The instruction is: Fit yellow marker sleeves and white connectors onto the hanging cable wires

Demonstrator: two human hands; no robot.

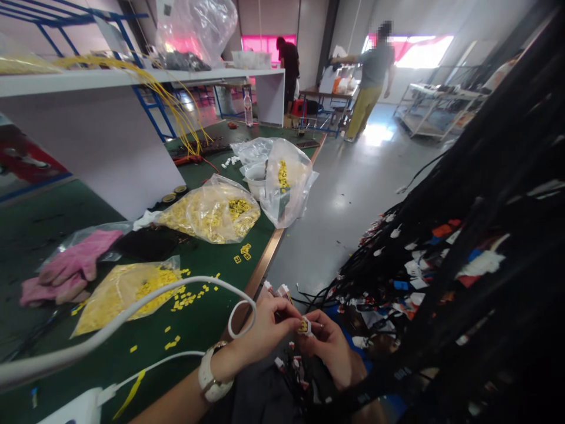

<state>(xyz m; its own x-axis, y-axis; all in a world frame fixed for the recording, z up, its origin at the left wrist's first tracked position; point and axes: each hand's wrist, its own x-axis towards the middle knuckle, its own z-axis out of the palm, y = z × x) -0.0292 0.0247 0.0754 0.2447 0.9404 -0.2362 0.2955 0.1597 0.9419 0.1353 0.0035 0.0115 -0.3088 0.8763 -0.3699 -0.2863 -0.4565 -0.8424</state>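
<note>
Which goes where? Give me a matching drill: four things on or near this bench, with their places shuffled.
Things:
1. pink gloves
2. yellow connector
3. clear bottle
4. white watch

Places:
A. on the wrist of the left hand
B. upright at the far end of the green bench
C. pinched between the left hand and the right hand
D. on the bench's left side, beside a bag of yellow parts

Pairs: 1-D, 2-C, 3-B, 4-A
</note>
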